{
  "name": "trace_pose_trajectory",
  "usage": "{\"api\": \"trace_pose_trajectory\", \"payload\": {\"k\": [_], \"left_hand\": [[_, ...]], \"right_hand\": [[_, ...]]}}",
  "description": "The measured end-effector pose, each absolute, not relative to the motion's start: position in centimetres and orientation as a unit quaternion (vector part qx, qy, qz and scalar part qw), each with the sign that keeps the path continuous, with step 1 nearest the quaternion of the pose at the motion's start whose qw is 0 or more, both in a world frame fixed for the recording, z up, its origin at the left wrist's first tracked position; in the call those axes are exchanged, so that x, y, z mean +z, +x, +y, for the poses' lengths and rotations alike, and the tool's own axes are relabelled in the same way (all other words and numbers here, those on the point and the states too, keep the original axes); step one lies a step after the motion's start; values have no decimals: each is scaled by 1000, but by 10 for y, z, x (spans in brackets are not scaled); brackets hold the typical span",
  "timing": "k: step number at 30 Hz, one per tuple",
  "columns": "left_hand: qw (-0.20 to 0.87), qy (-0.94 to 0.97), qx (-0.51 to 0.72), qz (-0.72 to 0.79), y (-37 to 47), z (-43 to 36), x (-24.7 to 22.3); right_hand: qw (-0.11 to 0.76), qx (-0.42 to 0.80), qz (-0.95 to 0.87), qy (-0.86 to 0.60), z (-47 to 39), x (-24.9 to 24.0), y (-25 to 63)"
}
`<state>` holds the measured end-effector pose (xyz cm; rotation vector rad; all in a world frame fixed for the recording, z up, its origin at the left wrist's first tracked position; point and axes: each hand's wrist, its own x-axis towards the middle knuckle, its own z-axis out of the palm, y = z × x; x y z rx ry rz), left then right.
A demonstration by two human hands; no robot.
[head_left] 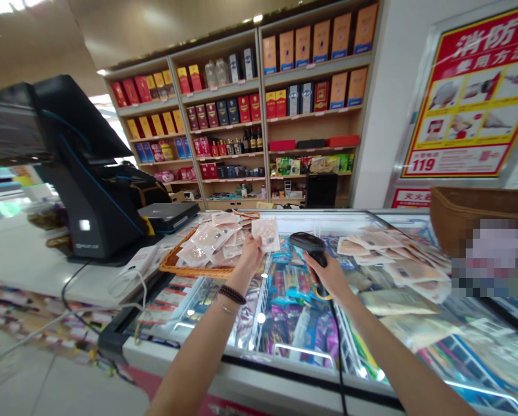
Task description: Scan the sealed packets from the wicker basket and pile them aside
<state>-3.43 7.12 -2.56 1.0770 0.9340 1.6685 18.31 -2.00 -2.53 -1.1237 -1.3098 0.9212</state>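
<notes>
My left hand [252,253] is closed on a small clear packet [266,233] with pale contents, held up at the right side of an orange wicker basket [189,270]. Similar packets [213,240] are heaped in that basket. My right hand [328,274] grips a black barcode scanner [307,242] by its handle, the head turned left toward the packet but apart from it. A dark cable [339,358] runs down from the scanner. To the right of my right hand, more flat packets [378,245] lie spread on the glass top of a chest freezer [304,215].
A black checkout terminal [98,173] stands at the left on a white counter [20,254], with pale cables [144,289] beside it. A brown basket [454,214] sits at the right. Behind are shelves [259,104] of boxes and bottles, and a red-yellow poster [467,110] on the wall.
</notes>
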Motion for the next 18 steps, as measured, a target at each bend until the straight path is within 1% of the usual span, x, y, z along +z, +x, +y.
{"api": "trace_pose_trajectory", "payload": {"k": [2, 4, 9, 12, 15, 18], "left_hand": [[507, 395, 679, 354, -7, 75, -40], [520, 360, 683, 365, 10, 80, -54], [470, 290, 710, 437, 15, 90, -79], [453, 299, 721, 431, 7, 92, -87], [458, 318, 728, 398, 3, 93, -91], [456, 336, 739, 364, 3, 95, -94]], "right_hand": [[558, 392, -556, -475, -21, -24, 186], [557, 387, -560, -477, -22, -22, 190], [544, 352, -573, -502, -23, -19, 199], [500, 317, -604, -533, -23, -20, 202], [446, 266, -638, -569, -23, -24, 203], [409, 228, -661, -586, -24, -26, 201]]}}
